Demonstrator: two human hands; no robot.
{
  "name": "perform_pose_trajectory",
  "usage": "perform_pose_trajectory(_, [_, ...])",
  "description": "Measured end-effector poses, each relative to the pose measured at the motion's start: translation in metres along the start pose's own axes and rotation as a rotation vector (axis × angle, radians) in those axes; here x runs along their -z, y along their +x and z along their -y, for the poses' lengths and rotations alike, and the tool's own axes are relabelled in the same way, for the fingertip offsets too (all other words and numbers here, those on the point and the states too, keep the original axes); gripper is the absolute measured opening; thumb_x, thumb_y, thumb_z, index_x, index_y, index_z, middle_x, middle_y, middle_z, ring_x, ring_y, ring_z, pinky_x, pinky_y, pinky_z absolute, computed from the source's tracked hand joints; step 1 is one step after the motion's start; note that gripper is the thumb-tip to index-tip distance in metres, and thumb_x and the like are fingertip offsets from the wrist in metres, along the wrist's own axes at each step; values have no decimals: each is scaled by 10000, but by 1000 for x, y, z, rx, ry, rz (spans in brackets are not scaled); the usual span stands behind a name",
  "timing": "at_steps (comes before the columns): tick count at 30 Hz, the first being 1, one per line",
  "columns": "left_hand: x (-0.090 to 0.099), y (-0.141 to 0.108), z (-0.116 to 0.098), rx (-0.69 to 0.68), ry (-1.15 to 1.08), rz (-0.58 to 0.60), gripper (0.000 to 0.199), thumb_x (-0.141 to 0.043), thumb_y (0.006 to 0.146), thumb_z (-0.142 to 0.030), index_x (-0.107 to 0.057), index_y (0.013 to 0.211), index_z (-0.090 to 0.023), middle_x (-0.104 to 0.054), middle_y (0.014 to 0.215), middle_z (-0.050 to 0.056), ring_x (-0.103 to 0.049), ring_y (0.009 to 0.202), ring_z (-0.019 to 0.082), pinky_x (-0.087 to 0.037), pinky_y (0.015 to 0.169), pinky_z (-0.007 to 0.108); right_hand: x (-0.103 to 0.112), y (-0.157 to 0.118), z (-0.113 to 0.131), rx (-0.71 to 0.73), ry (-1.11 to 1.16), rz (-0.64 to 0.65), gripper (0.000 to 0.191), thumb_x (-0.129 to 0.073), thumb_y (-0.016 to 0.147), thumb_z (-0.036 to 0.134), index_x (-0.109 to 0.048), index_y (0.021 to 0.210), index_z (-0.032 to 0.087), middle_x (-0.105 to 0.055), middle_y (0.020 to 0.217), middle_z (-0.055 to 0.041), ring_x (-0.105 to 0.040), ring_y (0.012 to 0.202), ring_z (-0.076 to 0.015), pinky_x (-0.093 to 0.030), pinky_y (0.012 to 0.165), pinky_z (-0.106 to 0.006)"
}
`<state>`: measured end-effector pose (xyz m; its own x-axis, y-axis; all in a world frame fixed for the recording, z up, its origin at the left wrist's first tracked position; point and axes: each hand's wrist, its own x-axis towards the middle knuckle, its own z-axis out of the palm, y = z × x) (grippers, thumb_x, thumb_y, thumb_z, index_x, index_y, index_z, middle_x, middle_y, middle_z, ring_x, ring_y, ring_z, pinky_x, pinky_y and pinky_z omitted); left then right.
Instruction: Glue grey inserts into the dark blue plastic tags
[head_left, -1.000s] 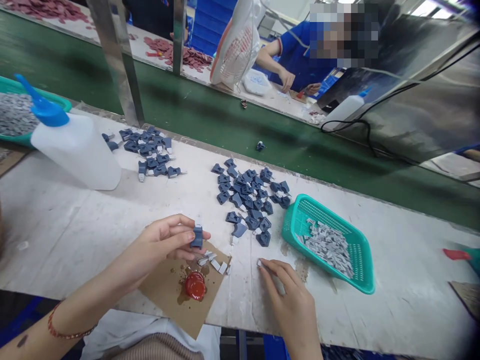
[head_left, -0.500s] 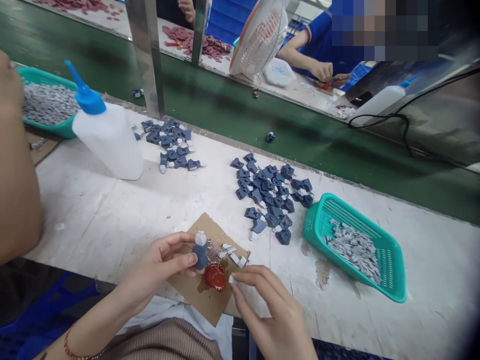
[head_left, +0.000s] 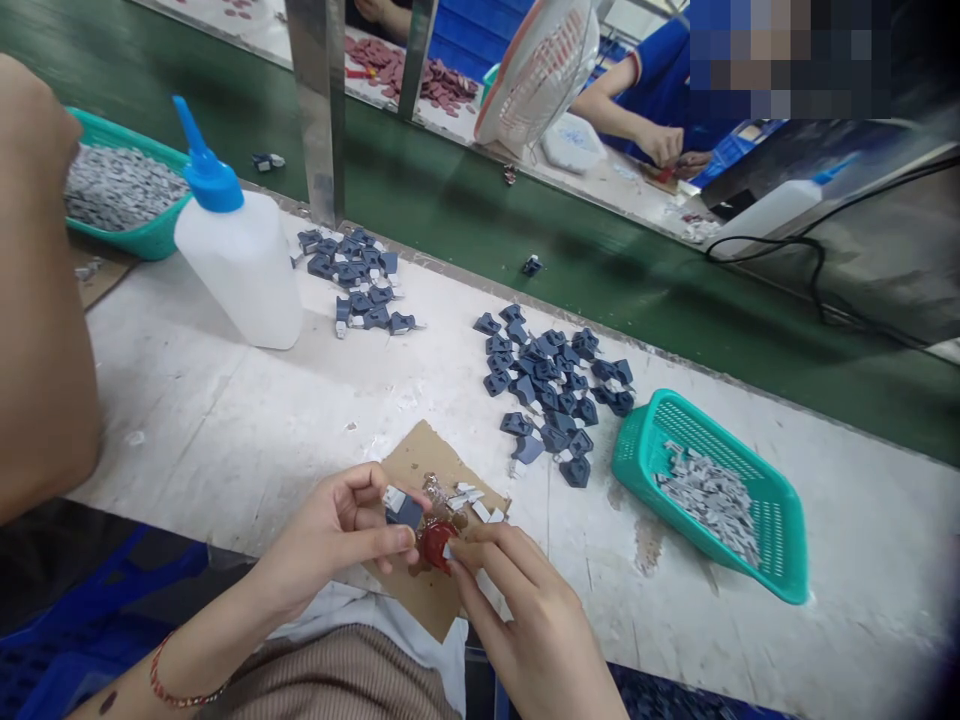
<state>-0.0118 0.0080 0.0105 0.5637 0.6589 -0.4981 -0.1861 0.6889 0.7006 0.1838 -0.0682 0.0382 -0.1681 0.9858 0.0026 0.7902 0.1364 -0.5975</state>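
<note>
My left hand (head_left: 345,530) pinches a small dark blue plastic part (head_left: 403,510) with a light grey piece at its top, held over a piece of cardboard (head_left: 427,455). Between the fingertips of my right hand (head_left: 525,590) is a small light grey plastic piece (head_left: 448,549), mostly hidden by the fingers. It is at the edge of a round red cap-like thing (head_left: 435,545) that sits on the cardboard in a wet, glossy patch. Several loose light grey pieces (head_left: 480,510) lie on the cardboard just beyond.
A green basket (head_left: 787,520) of grey pieces stands at right. Dark blue parts lie in two groups (head_left: 547,370) along the bench's far side. A white bottle with a blue nozzle (head_left: 240,260) stands at left, near another person's arm (head_left: 45,300). Beyond the green belt (head_left: 420,190), others work.
My right hand has brought the small grey piece left to the red cap-like thing. My left hand has turned the dark blue part, tilting its grey top leftward. The view has shifted slightly.
</note>
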Motion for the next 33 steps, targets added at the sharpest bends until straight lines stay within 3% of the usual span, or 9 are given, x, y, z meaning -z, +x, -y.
perform_pose_trajectory(6, [2,2,6,-7,61,-17,380,-815,706,-287,-642,1043,-250,-691,886,8,-678,642,133,-526,548,222,0,2,2,-6,-17,4,160,-463,959,158,-610,931,213,-630,920,-80,-646,875,-206,-566,724,-322])
perform_pose_trajectory(11, [4,0,6,-27,79,2,244,-750,787,-339,-747,1023,-277,-684,1199,37,-686,968,190,-552,762,237,0,1,1,13,-27,-21,150,-479,949,141,-611,925,207,-633,921,-75,-648,865,-201,-563,717,-313])
perform_pose_trajectory(14, [3,-3,3,20,-41,36,229,-652,870,-366,-751,1059,-281,-689,1218,41,-655,1071,211,-552,858,273,1,0,1,18,-33,-21,145,-482,952,148,-614,936,207,-629,911,-71,-646,859,-197,-560,713,-307])
perform_pose_trajectory(17, [1,-3,0,19,-106,24,224,-660,867,-351,-749,1054,-266,-721,1143,45,-681,1006,198,-558,829,259,1,0,0,20,-21,-23,150,-480,951,148,-615,921,207,-631,906,-71,-649,854,-194,-562,710,-300])
perform_pose_trajectory(24, [-3,4,9,-84,-21,-29,254,-745,795,-271,-714,1046,-250,-744,1068,38,-686,845,152,-547,673,207,1,-1,-2,-1,-12,-35,157,-488,947,165,-634,909,209,-645,920,-80,-657,854,-201,-566,709,-303])
perform_pose_trajectory(30, [-10,3,14,-148,75,-48,127,-720,808,-233,-722,932,-207,-754,1044,59,-698,933,191,-553,846,281,14,3,1,-129,163,-94,82,-583,913,220,-660,886,225,-666,899,-62,-662,847,-193,-560,687,-267])
perform_pose_trajectory(33, [-17,1,15,-148,81,-29,132,-692,828,-217,-717,956,-201,-747,1074,66,-706,941,203,-560,852,302,20,10,7,-168,308,-168,54,-643,873,212,-668,831,234,-675,871,-38,-668,830,-176,-556,698,-240])
